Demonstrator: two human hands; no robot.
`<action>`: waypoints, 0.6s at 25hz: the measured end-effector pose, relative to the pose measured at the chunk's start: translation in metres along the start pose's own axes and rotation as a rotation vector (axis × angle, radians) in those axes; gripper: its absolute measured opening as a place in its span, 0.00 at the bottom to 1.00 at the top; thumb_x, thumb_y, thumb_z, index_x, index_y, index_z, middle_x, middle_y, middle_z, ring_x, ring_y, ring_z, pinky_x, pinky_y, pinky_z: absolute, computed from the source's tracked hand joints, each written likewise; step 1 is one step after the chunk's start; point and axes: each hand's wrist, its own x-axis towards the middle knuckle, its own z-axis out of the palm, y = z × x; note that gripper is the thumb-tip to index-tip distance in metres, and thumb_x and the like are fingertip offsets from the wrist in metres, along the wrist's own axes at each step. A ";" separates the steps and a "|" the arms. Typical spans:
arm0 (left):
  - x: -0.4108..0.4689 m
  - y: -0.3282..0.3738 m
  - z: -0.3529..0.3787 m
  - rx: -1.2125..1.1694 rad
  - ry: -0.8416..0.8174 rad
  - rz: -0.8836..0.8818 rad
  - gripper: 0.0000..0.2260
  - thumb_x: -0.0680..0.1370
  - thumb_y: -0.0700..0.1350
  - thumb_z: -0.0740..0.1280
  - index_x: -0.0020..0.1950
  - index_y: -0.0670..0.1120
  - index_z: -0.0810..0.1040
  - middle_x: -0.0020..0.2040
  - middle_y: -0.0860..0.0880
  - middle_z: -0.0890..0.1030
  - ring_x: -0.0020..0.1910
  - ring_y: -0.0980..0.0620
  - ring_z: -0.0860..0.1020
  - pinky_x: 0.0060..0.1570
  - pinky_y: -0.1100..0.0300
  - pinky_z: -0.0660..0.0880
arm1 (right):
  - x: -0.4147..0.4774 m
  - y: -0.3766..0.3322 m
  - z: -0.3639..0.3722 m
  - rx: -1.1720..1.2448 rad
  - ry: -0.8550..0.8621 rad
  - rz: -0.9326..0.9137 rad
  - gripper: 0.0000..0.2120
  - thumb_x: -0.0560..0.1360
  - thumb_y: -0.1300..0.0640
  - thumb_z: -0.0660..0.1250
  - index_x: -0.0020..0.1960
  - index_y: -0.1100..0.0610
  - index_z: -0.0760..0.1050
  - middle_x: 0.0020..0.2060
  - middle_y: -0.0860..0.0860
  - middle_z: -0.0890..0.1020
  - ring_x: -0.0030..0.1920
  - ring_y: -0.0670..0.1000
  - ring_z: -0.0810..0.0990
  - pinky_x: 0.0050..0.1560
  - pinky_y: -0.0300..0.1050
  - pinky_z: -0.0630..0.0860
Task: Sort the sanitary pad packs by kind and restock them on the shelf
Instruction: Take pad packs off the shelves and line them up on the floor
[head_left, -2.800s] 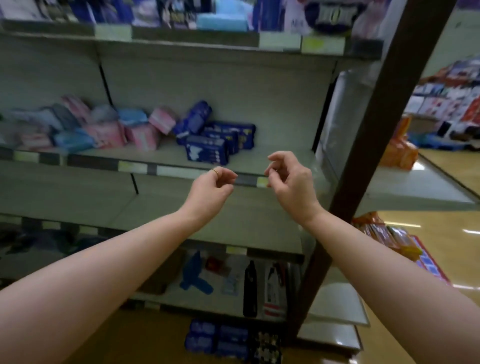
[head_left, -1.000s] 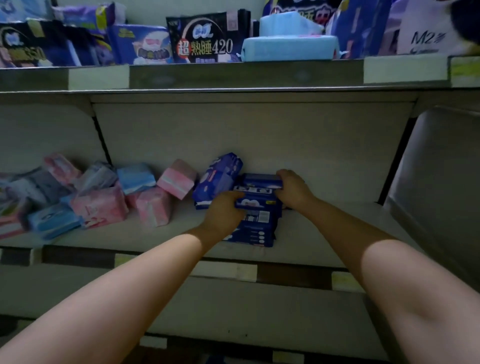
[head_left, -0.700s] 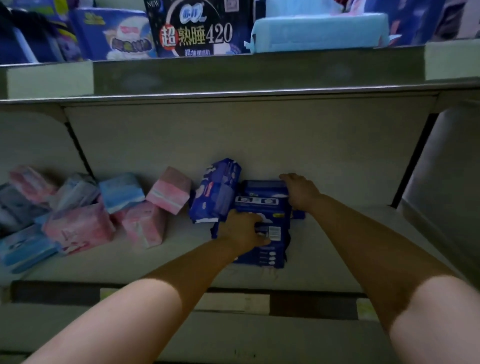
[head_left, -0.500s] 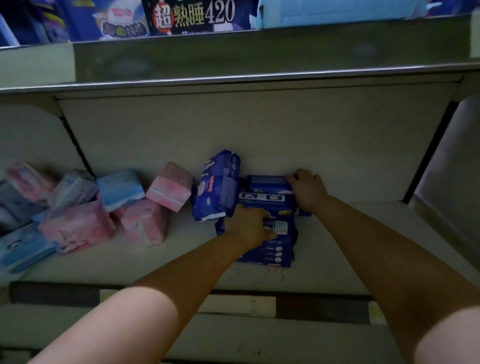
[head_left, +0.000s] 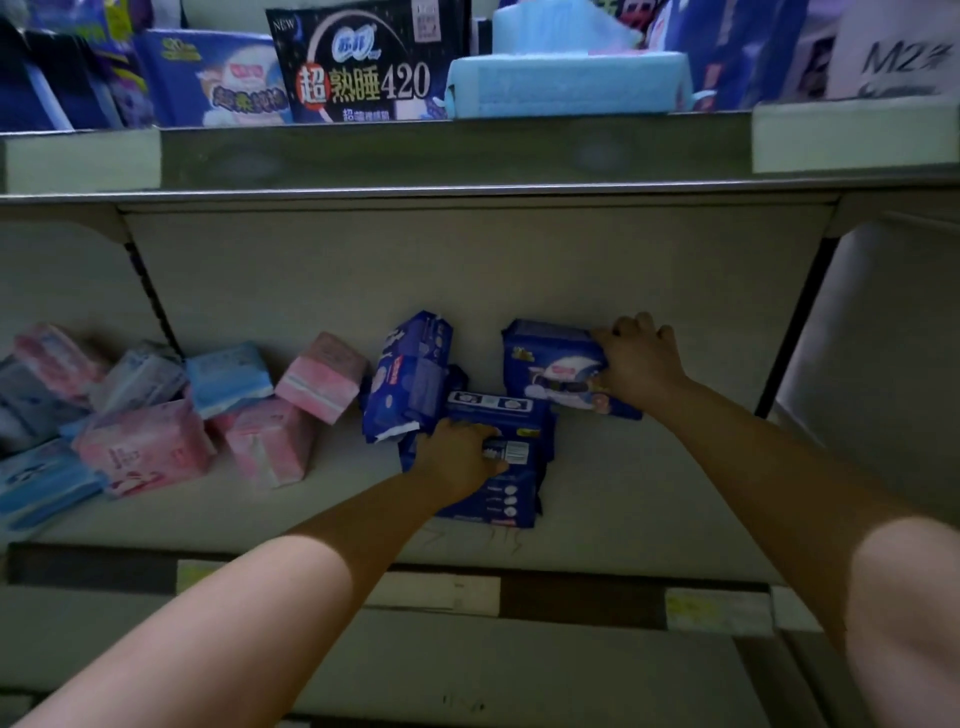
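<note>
both arms stretched forward — left hand (head_left: 460, 454) gripping front pack (head_left: 501, 499), right hand (head_left: 636, 361) gripping rear pack (head_left: 550, 364)

A heap of packs (head_left: 156, 421) lies on the shelf (head_left: 649, 519) at the frame's left. At centre a leaning pack (head_left: 410, 379) touches a flat stack (head_left: 511, 491) gripped by the left hand (head_left: 457, 457). Just right, against the back wall (head_left: 571, 270), stands an upright pack (head_left: 550, 369) in the right hand (head_left: 636, 364).

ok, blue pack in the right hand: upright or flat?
Upright: the blue pack stands on its long edge, printed front facing the camera, right hand gripping its right end.
</note>
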 end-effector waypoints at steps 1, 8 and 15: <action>-0.006 0.002 0.001 -0.010 0.044 -0.001 0.22 0.76 0.52 0.65 0.69 0.48 0.69 0.65 0.46 0.73 0.64 0.47 0.70 0.64 0.49 0.67 | -0.005 0.004 -0.012 0.020 0.018 -0.002 0.28 0.75 0.47 0.64 0.72 0.53 0.62 0.64 0.58 0.70 0.65 0.58 0.62 0.61 0.50 0.61; -0.046 0.052 -0.013 -0.757 0.358 0.001 0.26 0.71 0.37 0.72 0.66 0.41 0.66 0.62 0.44 0.73 0.58 0.48 0.74 0.55 0.56 0.73 | -0.053 0.018 -0.064 0.743 -0.157 -0.085 0.24 0.69 0.59 0.74 0.64 0.55 0.73 0.55 0.56 0.79 0.55 0.56 0.77 0.52 0.43 0.75; -0.096 0.078 -0.039 -1.577 0.252 -0.176 0.26 0.72 0.45 0.70 0.68 0.43 0.68 0.58 0.43 0.79 0.45 0.48 0.81 0.35 0.58 0.79 | -0.113 0.007 -0.096 1.011 -0.319 -0.098 0.20 0.70 0.64 0.72 0.60 0.58 0.74 0.48 0.54 0.82 0.37 0.45 0.81 0.32 0.35 0.76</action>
